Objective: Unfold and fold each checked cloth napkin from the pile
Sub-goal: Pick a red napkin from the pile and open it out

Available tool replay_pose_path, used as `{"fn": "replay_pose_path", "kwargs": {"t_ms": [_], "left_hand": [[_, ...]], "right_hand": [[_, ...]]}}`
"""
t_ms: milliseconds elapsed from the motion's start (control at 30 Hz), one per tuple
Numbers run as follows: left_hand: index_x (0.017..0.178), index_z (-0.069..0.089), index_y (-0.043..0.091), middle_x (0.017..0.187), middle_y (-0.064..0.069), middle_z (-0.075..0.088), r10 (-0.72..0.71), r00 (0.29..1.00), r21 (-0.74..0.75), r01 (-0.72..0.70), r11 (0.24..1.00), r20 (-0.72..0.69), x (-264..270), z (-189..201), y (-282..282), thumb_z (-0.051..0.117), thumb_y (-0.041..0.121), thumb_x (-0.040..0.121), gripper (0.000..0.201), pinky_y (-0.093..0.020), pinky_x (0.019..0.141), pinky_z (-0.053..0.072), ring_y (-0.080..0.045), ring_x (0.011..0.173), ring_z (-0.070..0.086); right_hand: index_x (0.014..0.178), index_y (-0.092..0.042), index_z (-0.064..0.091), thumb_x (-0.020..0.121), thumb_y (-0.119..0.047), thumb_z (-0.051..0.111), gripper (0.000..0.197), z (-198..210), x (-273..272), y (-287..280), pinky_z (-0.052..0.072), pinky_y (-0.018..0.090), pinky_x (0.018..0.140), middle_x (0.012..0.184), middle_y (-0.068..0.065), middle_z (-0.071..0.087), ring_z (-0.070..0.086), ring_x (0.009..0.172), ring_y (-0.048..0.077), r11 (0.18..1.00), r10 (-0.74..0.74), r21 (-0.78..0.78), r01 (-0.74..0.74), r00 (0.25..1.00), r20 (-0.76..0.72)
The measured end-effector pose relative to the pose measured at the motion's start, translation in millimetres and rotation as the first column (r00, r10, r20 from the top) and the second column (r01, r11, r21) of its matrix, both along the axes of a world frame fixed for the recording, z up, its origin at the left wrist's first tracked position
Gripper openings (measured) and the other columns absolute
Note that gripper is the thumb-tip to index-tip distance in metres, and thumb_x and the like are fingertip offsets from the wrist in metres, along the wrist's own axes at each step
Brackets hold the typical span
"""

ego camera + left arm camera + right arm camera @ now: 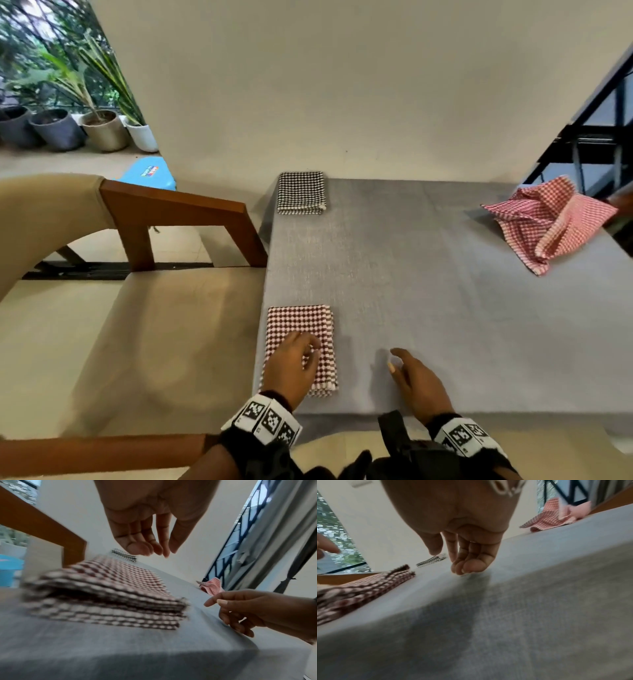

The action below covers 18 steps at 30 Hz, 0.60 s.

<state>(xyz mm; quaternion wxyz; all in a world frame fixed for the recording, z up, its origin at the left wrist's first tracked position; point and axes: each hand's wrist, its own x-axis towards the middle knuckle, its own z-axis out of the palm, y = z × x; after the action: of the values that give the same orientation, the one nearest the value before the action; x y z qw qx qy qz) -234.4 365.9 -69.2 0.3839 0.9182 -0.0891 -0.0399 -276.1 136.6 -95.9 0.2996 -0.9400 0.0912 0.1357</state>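
Observation:
A folded maroon-and-white checked napkin (299, 325) lies at the near left corner of the grey table (428, 308). My left hand (305, 353) hovers just over the napkin's near half. In the left wrist view its fingers (154, 547) hang loosely curled above the napkin (106, 591) and hold nothing. My right hand (394, 359) is to the right of the napkin. Its fingertips (467, 568) touch the bare table, empty. A folded black-and-white napkin (300, 192) lies at the far left corner. A crumpled red-and-white napkin (548, 219) lies at the far right.
A chair with a wooden frame (178, 212) and a beige seat (164, 325) stands against the table's left side. Potted plants (102, 130) and a blue case (150, 173) are on the floor beyond it. A dark window grille (596, 137) rises at the far right.

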Motion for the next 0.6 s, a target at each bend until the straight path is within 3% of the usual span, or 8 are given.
{"fn": "replay_pose_path", "kwargs": {"t_ms": [167, 267, 333, 400, 467, 500, 533, 600], "left_hand": [[0.099, 0.060, 0.013, 0.078, 0.017, 0.043, -0.161, 0.986, -0.044, 0.159, 0.986, -0.050, 2, -4, -78, 0.051, 0.012, 0.089, 0.014, -0.007, 0.061, 0.032, 0.006, 0.063, 0.040], [0.095, 0.060, 0.019, 0.073, 0.019, 0.043, -0.165, 0.984, -0.076, 0.159, 0.984, -0.073, 0, -6, -141, 0.052, 0.011, 0.087, 0.014, -0.017, 0.066, 0.037, 0.002, 0.059, 0.043], [0.087, 0.053, 0.037, 0.069, 0.018, 0.045, -0.186, 0.977, -0.090, 0.177, 0.980, -0.101, -4, -5, -177, 0.050, 0.019, 0.083, 0.018, -0.018, 0.065, 0.037, -0.001, 0.057, 0.046], [0.078, 0.049, 0.047, 0.063, 0.016, 0.047, -0.230, 0.967, -0.111, 0.219, 0.969, -0.105, -7, -4, -219, 0.046, 0.028, 0.077, 0.020, -0.017, 0.063, 0.037, 0.002, 0.059, 0.049], [0.084, 0.046, 0.059, 0.063, 0.015, 0.048, -0.286, 0.954, -0.112, 0.275, 0.955, -0.094, -4, -2, -257, 0.049, 0.027, 0.078, 0.033, -0.012, 0.061, 0.035, 0.004, 0.060, 0.049], [0.084, 0.045, 0.059, 0.064, 0.015, 0.048, -0.312, 0.945, -0.092, 0.303, 0.948, -0.103, -2, 2, -273, 0.052, 0.025, 0.080, 0.035, -0.011, 0.061, 0.035, 0.005, 0.061, 0.050], [0.080, 0.048, 0.053, 0.067, 0.015, 0.047, -0.332, 0.938, -0.071, 0.326, 0.943, -0.102, 1, 5, -292, 0.053, 0.024, 0.083, 0.030, -0.010, 0.062, 0.034, 0.007, 0.062, 0.050], [0.075, 0.045, 0.045, 0.069, 0.014, 0.048, -0.347, 0.933, -0.026, 0.346, 0.938, -0.096, 11, 13, -320, 0.055, 0.025, 0.086, 0.025, -0.010, 0.063, 0.034, 0.010, 0.063, 0.049]], "right_hand": [[0.123, -0.018, 0.047, 0.093, -0.034, 0.042, 0.034, -2, -25, -85, 0.046, 0.031, 0.086, 0.118, 0.009, 0.059, 0.057, 0.100, 0.020, 0.982, -0.187, 0.020, 0.187, 0.982, 0.016], [0.119, -0.025, 0.046, 0.083, -0.059, 0.033, 0.052, 7, -41, -148, 0.045, 0.026, 0.082, 0.111, 0.001, 0.057, 0.053, 0.093, 0.015, 0.969, -0.243, 0.035, 0.243, 0.970, 0.004], [0.116, -0.033, 0.043, 0.073, -0.074, 0.025, 0.062, 11, -45, -186, 0.044, 0.021, 0.081, 0.108, -0.006, 0.054, 0.053, 0.091, 0.010, 0.972, -0.234, 0.034, 0.234, 0.972, 0.010], [0.114, -0.040, 0.044, 0.078, -0.068, 0.032, 0.047, 15, -53, -230, 0.045, 0.019, 0.078, 0.103, -0.007, 0.054, 0.051, 0.081, 0.002, 0.975, -0.223, 0.007, 0.223, 0.974, 0.031], [0.100, -0.065, 0.042, 0.081, -0.064, 0.040, 0.019, 24, -58, -270, 0.042, 0.012, 0.068, 0.091, -0.010, 0.053, 0.052, 0.068, 0.001, 0.969, -0.247, -0.003, 0.248, 0.966, 0.071], [0.091, -0.076, 0.035, 0.083, -0.056, 0.046, 0.024, 29, -57, -289, 0.039, 0.010, 0.064, 0.086, -0.010, 0.051, 0.054, 0.067, 0.000, 0.966, -0.258, -0.006, 0.260, 0.961, 0.096], [0.087, -0.082, 0.022, 0.086, -0.046, 0.050, 0.045, 33, -56, -312, 0.036, 0.009, 0.062, 0.083, -0.010, 0.051, 0.054, 0.074, -0.006, 0.965, -0.258, -0.020, 0.263, 0.957, 0.133], [0.087, -0.083, 0.010, 0.088, -0.037, 0.052, 0.062, 40, -51, -346, 0.034, 0.006, 0.060, 0.080, -0.009, 0.050, 0.043, 0.086, -0.023, 0.967, -0.230, -0.085, 0.242, 0.964, 0.132]]}}
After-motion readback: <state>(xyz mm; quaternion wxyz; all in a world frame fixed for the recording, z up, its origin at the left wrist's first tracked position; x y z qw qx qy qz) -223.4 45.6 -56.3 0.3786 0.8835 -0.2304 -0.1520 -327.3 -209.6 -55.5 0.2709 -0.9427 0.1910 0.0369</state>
